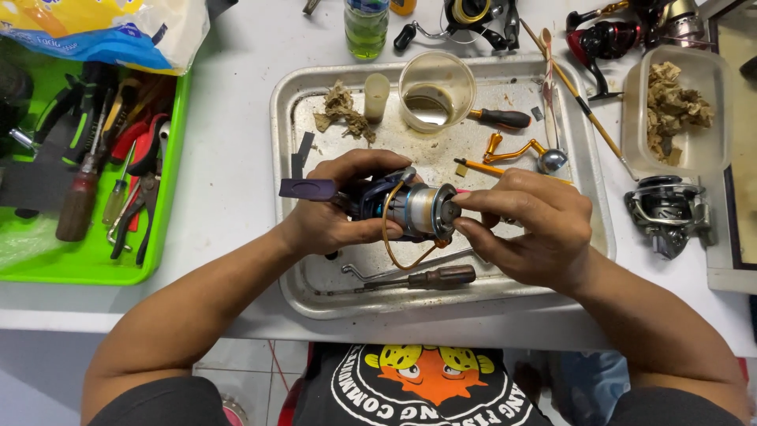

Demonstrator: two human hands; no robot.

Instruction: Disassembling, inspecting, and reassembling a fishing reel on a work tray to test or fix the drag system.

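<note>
The left hand (335, 209) is clamped around a fishing reel (398, 209), held above the middle of a metal tray (315, 296). The right hand (528, 229) pinches the cap on the reel's spool (430, 211). A screwdriver (434, 278) lies near the tray's front edge, a plastic cup (436, 91) by its back edge.

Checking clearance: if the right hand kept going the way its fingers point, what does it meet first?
The right hand points toward the person's left, fingertips already on the spool end of the fishing reel. That comes first, with the left hand behind gripping the reel body.
</note>
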